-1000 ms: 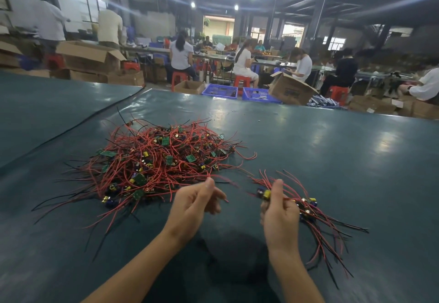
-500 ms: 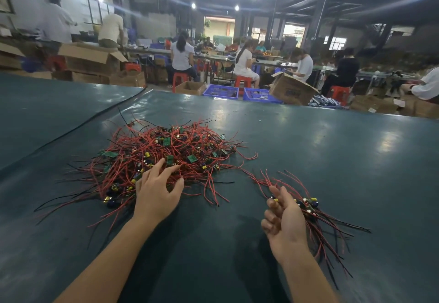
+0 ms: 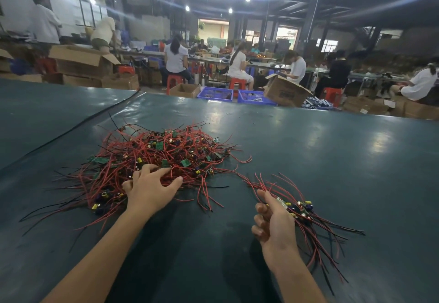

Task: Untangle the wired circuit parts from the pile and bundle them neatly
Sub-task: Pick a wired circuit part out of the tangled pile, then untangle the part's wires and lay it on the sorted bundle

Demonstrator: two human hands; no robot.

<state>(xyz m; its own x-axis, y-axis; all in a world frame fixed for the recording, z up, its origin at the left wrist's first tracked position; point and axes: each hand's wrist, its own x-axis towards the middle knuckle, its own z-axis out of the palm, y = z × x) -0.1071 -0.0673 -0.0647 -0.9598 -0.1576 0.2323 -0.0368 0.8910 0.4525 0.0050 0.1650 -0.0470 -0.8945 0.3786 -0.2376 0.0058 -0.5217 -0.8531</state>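
Observation:
A tangled pile of wired circuit parts, red and black wires with small green boards and capacitors, lies on the dark green table left of centre. My left hand rests on the pile's near edge, fingers spread over the wires; whether it grips one I cannot tell. To the right, my right hand is curled around a smaller bundle of parts. The bundle's wires fan out to the right and toward me over the table.
The table's far edge runs across the view; beyond it stand cardboard boxes, blue crates and red stools, with several people seated at benches. A black seam crosses the table at the left.
My left hand has moved from beside the right hand out to the pile and now lies on its near edge. The right hand has turned slightly, still holding the bundle.

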